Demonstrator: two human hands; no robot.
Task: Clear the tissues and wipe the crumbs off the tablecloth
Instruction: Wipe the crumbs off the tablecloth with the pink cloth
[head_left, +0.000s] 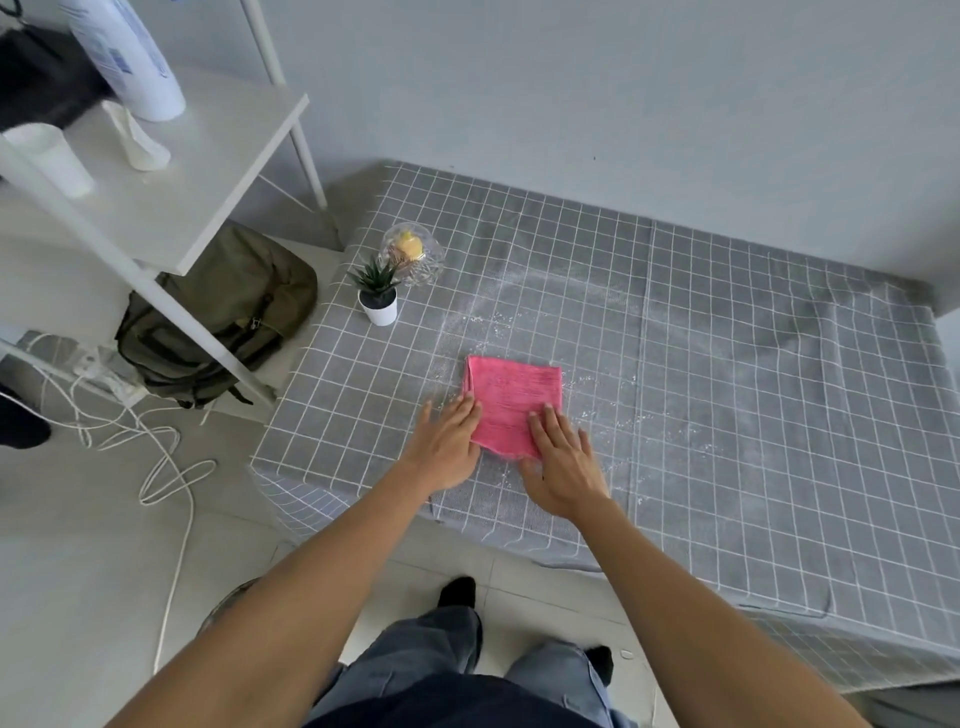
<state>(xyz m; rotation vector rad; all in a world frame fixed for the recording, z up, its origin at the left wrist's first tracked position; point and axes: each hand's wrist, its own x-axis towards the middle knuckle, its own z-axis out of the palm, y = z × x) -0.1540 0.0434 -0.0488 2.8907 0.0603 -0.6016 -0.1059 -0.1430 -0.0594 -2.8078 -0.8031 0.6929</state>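
A folded pink cloth (511, 397) lies flat on the grey checked tablecloth (727, 364) near its front left. My left hand (448, 444) rests flat with its fingertips touching the cloth's left edge. On the cloth's near right corner, my right hand (563, 462) presses flat, fingers spread. White crumbs (613, 410) are scattered on the tablecloth around the cloth, mostly to its right and behind it. No tissues are in view.
A small potted plant (378, 296) and a glass dome with a yellow object (413, 253) stand at the table's far left corner. A white shelf rack (171, 171) with bottles, an olive backpack (218, 317) and a white cable (171, 467) lie to the left.
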